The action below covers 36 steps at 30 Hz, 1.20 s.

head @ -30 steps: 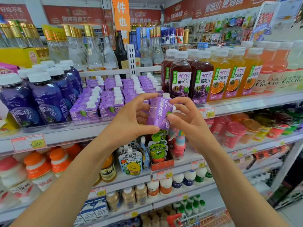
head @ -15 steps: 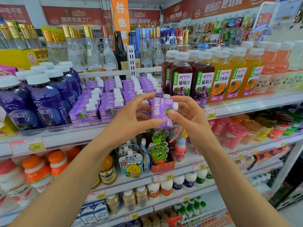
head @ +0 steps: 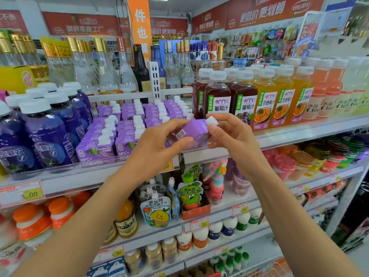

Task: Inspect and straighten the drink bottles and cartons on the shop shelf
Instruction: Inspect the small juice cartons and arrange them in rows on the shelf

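Field notes: a purple juice carton (head: pixel 196 129) is being held in the air between the left hand (head: pixel 157 150) and the right hand (head: pixel 235 142). It is just in front of the upper drinks shelf (head: pixel 79 177), near the right end of the rows of matching cartons (head: pixel 127 126). It is being tipped on its side, white cap (head: pixel 212 120) pointing right and barcode (head: pixel 180 134) turned toward the viewer. The base end is being grasped by the left hand, thumb underneath and fingers curled over the top. The cap end is being pinched by the right hand.

Judgement: inspection is being done; replacing is not yet begun. To be done well, the carton is best turned slowly at the fingertips, so that every face, the seams and the cap seal are checked without the walls being squeezed. Its slot is being hidden by the hands, so the exact place cannot be told. It probably lies in the front row, left of the grape juice bottles (head: pixel 217 100). On return, the carton should be stood upright, label outward, in line with its neighbours.
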Tool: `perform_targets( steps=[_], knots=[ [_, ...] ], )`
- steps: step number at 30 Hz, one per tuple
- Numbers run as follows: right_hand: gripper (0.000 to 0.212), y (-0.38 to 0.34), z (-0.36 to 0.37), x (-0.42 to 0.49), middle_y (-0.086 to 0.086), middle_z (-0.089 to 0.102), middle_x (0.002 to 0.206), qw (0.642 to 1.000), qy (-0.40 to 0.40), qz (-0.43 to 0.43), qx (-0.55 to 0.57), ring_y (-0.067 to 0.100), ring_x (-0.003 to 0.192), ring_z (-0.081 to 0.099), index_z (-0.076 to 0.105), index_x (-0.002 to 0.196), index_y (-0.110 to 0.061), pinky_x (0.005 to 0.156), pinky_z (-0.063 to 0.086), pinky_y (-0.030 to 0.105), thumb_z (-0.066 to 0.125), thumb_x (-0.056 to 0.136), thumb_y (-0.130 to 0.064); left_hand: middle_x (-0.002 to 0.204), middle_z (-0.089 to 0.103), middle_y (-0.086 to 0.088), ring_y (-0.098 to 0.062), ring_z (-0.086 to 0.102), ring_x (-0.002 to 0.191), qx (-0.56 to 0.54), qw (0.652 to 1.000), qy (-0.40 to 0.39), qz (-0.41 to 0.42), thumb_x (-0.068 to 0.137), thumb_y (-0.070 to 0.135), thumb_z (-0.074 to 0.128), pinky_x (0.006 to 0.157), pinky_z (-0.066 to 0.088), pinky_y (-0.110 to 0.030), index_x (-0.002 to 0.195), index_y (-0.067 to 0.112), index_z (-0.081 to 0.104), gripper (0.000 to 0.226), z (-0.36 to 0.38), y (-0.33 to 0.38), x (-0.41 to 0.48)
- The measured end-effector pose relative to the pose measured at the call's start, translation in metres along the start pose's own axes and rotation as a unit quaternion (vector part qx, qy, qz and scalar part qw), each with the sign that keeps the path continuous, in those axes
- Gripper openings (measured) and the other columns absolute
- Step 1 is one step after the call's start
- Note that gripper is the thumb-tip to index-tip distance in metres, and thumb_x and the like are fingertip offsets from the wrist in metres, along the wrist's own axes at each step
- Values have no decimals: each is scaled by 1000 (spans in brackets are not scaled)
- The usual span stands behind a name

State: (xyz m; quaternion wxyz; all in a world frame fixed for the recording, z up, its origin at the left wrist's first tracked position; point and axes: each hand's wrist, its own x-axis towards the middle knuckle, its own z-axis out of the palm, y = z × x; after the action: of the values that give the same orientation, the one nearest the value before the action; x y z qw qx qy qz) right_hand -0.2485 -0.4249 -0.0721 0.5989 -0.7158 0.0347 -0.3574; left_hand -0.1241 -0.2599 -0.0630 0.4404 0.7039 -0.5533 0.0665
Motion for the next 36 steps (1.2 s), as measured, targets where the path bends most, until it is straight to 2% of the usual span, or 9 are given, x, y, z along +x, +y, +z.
perform_targets(
  steps=[3,6,10,13,15,17,22,32,36],
  knots=[
    [17,-1,2,13,5,70,81,998,54,-28,-33,8,71,66,69,107,-9,64,55,24,68,91,-16,111,60,26,13,56,99,-19,1000,-12,-14,89,51,64,85,43,-8,124,39,55,39,-2,-2,10],
    [19,-5,6,31,8,72,78,990,96,-67,-79,12,69,66,72,103,-9,62,56,28,74,88,-20,111,59,17,3,57,97,19,999,40,3,76,57,67,84,46,-11,126,31,60,58,-4,-1,29],
    [16,-5,12,54,1,73,81,971,127,-120,-164,11,72,66,74,101,-19,65,56,33,74,88,-28,100,65,10,-10,59,86,99,992,76,33,83,31,76,84,51,-31,121,19,69,40,-11,2,58],
    [26,13,6,61,-2,67,115,929,164,-187,-275,14,107,61,70,116,-20,91,51,35,66,93,-32,98,69,5,-15,63,87,99,993,65,-5,85,23,75,87,51,-36,118,17,71,33,-11,-11,75],
    [35,33,3,59,4,48,145,890,177,-224,-356,23,137,40,63,130,-20,113,31,33,59,97,-32,102,72,0,-17,65,89,97,993,53,-46,86,24,74,88,52,-37,118,18,70,34,-7,-24,82],
    [45,53,1,56,9,23,161,870,155,-234,-406,26,151,16,50,143,-19,120,16,36,54,99,-32,104,72,-2,-17,65,91,118,990,38,-68,87,26,74,85,50,-33,120,19,68,34,-2,-33,87],
    [59,79,-4,57,17,3,164,853,103,-240,-451,31,153,-4,35,152,-15,122,11,48,55,100,-35,114,69,-3,-22,63,102,172,981,-13,-93,91,30,69,85,46,-31,128,19,63,39,9,-42,94],
    [55,81,-10,58,18,8,164,843,101,-259,-460,31,153,-1,41,149,-16,123,6,40,57,99,-33,126,60,-8,-31,43,120,255,956,-126,-74,98,46,52,100,38,-42,129,25,65,40,15,-55,90],
    [52,80,-10,57,18,11,163,844,106,-271,-450,31,153,4,45,147,-15,123,7,38,59,99,-29,125,64,-7,-30,51,122,203,972,-84,-81,102,36,50,103,40,-44,122,22,69,31,9,-53,98]
  ],
)
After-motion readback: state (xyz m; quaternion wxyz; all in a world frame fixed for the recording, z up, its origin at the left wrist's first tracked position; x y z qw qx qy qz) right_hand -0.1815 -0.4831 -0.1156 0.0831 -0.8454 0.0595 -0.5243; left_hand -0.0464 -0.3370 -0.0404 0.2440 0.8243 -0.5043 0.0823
